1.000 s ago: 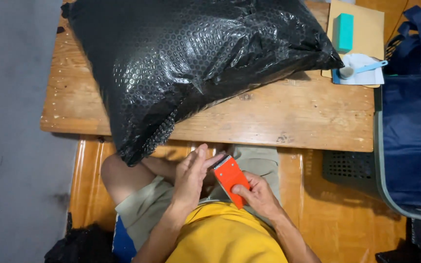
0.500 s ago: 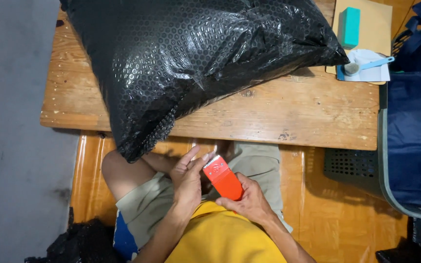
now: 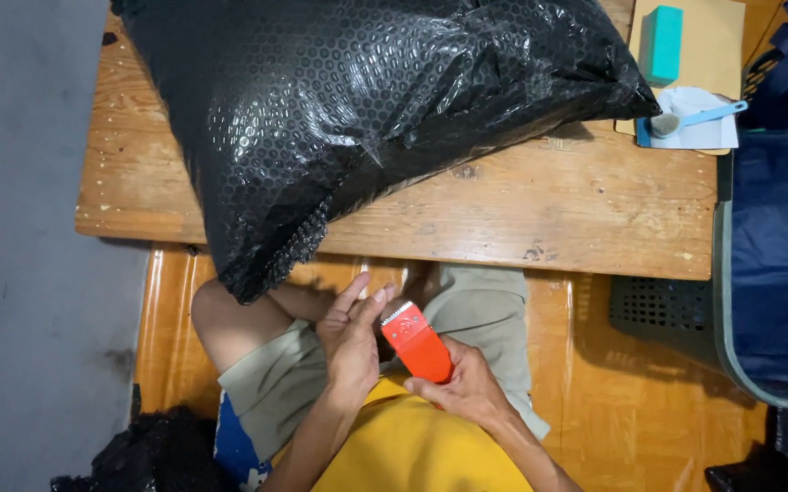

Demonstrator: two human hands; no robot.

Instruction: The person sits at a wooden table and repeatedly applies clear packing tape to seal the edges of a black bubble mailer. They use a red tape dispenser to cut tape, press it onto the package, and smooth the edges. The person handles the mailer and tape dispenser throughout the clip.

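I sit at a low wooden table (image 3: 540, 210) and look down at my lap. My right hand (image 3: 462, 387) grips an orange tape cutter (image 3: 415, 343) with a toothed metal edge that points up and to the left. My left hand (image 3: 350, 335) is held beside it with the fingers spread, fingertips close to the toothed edge, holding nothing. A large black bubble-wrap bag (image 3: 358, 109) lies on the table and hangs over its near edge, just above my left knee.
At the table's far right lie a tan envelope (image 3: 708, 50), a teal block (image 3: 661, 44) and a small blue-handled brush (image 3: 690, 118) on white paper. A dark blue bag (image 3: 781, 255) stands to the right, and a black perforated crate (image 3: 654, 314) sits under the table.
My left fingers have opened and come off the cutter. The cutter and my right hand have shifted slightly left and down. The view has drifted a little.
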